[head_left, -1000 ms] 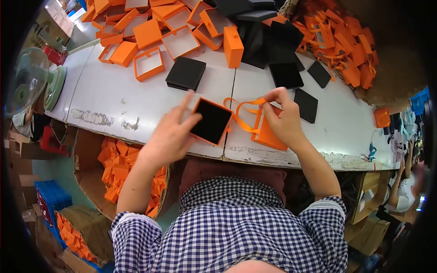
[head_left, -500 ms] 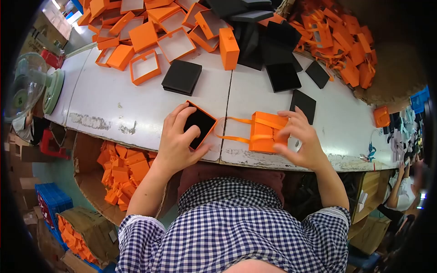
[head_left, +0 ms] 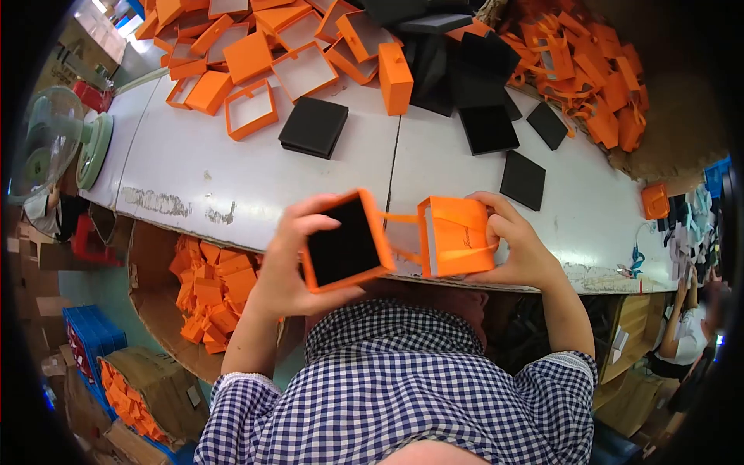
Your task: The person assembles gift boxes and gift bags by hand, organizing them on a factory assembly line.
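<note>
My left hand [head_left: 279,263] is closed around an orange box tray [head_left: 381,232] with a black insert [head_left: 343,244] inside it. The tray is raised and its open face is tilted up toward me. To its right, my right hand [head_left: 528,246] grips an orange box sleeve [head_left: 456,221] by its right side. An orange ribbon [head_left: 401,218] stretches between the tray and the sleeve, and more ribbon lies across the sleeve's face. Tray and sleeve are apart. Beyond my hands, a stack of black square pads [head_left: 314,126] rests on the white table [head_left: 232,174].
Orange trays [head_left: 252,108] are heaped at the back, beside black pads [head_left: 488,129]. At back right, a carton [head_left: 666,147] holds ribboned orange boxes [head_left: 597,77]. Below the table's left edge stands another carton of orange pieces [head_left: 209,291]. A fan [head_left: 93,151] stands at far left.
My left hand has lifted and turned the tray toward me. My right hand has closed on the sleeve and lifted it, its left side tilting into view.
</note>
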Demonstrator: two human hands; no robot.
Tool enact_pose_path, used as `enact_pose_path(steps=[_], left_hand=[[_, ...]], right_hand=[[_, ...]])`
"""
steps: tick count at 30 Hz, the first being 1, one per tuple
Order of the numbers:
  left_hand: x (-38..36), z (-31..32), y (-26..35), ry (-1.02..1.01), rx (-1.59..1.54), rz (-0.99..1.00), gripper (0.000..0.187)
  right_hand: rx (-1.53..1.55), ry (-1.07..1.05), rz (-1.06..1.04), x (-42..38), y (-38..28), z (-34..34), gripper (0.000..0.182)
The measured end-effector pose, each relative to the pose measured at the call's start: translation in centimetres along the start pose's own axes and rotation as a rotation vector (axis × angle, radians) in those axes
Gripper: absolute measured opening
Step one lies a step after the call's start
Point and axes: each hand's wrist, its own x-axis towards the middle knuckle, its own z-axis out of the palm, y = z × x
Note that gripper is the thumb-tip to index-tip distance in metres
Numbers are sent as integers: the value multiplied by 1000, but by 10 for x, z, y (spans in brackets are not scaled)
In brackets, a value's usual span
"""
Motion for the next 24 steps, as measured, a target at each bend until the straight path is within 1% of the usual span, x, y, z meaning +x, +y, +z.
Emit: enact_pose_path(steps=[2,3,4,6,8,9,11,13,15,17,19,21,22,23,24], left_hand=[[13,8,15,-180,-14,13,80],[19,11,19,-224,76,39,81],[22,9,17,-222,79,41,81],[28,6,13,-303,132,61,82],[29,4,18,-286,77,85,82],[29,2,21,-272,22,105,82],[33,2,23,-299,63,89,83],[34,2,24,-311,108,77,84],[32,2,22,-374,89,59,84],[30,3,18,-343,69,62,85],[27,5,10,-309,53,70,86],[21,9,1,-299,48,50,102],[17,12,-2,-297,49,47,102],[13,17,-3,-245,-13,37,114],[11,22,-3,-192,-73,30,125]], right_hand=[[122,-11,-140,6,-8,-2,62],[122,-11,-146,7,-12,-6,62],[119,-23,-129,8,-16,-12,63],[114,-33,-110,7,-21,-18,63],[23,3,-210,6,-24,-19,59],[24,5,-207,6,-25,-18,59],[-1,-44,-86,7,-27,-16,60],[26,-72,-110,7,-28,-14,60],[57,-99,-133,8,-27,-11,60],[116,-52,-176,7,-24,-7,58],[87,-33,-172,6,-24,0,59],[57,-15,-172,6,-30,4,59],[62,1,-104,6,-37,6,59],[68,18,-36,7,-43,10,59],[68,17,-39,10,-46,19,59]])
